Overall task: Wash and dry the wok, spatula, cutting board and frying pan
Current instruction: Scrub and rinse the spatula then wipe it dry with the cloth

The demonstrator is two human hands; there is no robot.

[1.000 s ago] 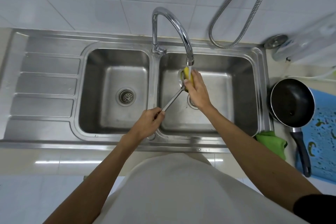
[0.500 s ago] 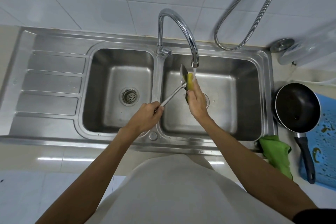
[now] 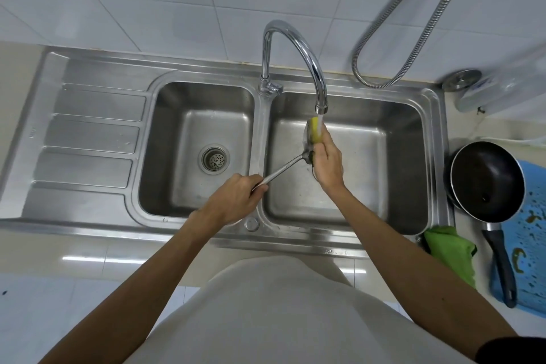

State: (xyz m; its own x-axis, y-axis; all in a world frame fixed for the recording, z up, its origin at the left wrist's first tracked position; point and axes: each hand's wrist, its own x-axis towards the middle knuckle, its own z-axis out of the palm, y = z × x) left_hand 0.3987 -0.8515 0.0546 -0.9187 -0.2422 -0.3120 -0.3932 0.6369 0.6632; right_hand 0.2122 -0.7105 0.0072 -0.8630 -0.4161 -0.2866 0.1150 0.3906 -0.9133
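My left hand (image 3: 236, 198) clenches the spatula (image 3: 283, 167) by its handle at the sink's (image 3: 369, 156) divider, while my right hand (image 3: 326, 162) curls round the sponge (image 3: 315, 130), pressing it on the blade, mostly hidden behind it, closer under the tap (image 3: 310, 68) than half a second ago.

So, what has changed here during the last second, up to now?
The right hand rubbed the yellow sponge down the spatula head and back up; it now sits at the blade's tip, just under the faucet spout. Nothing was grasped or released. The left hand grips the handle as before; the frying pan has not moved.
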